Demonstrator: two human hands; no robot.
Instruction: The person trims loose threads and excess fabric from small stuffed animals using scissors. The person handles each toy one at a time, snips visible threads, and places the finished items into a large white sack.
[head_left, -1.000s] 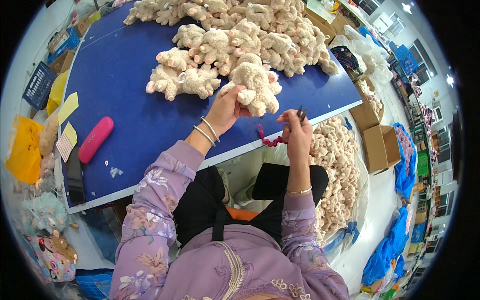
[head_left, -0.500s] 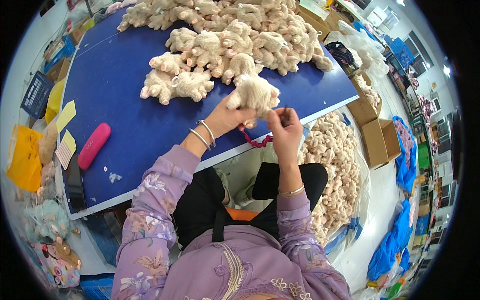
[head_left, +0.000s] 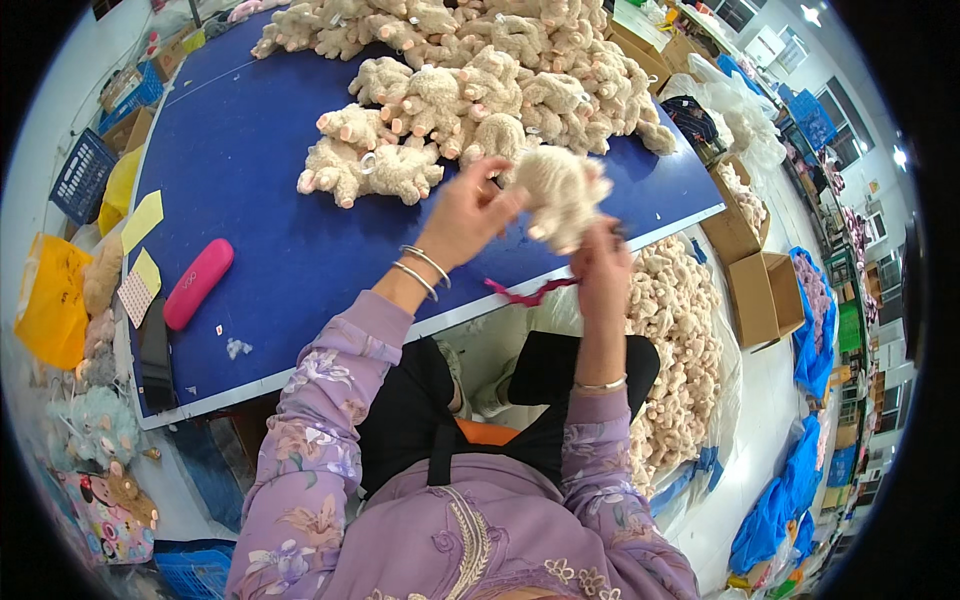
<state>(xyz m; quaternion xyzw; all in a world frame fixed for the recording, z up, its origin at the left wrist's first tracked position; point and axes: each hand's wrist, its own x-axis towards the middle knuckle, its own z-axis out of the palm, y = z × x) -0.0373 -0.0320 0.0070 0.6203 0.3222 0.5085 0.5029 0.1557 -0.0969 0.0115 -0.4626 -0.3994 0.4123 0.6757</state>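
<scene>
A cream plush toy with pink paws hangs blurred over the front edge of the blue table. My right hand is closed at its lower right side and appears to grip it. A small dark object, too smeared to name, shows at that hand's fingers. From the same hand trails a crinkled magenta band. My left hand is beside the toy's left side, thumb and fingers apart, its fingertips at or near the fur. Several similar plush toys are heaped at the far side of the table.
The blue table bears a pink case, a dark phone-like slab and yellow paper notes at left. More small plush pieces fill a large bag at my right. An open cardboard box stands beyond it.
The plush toy has moved right and turned. My left hand has loosened from around it, and my right hand has shifted right with the magenta band.
</scene>
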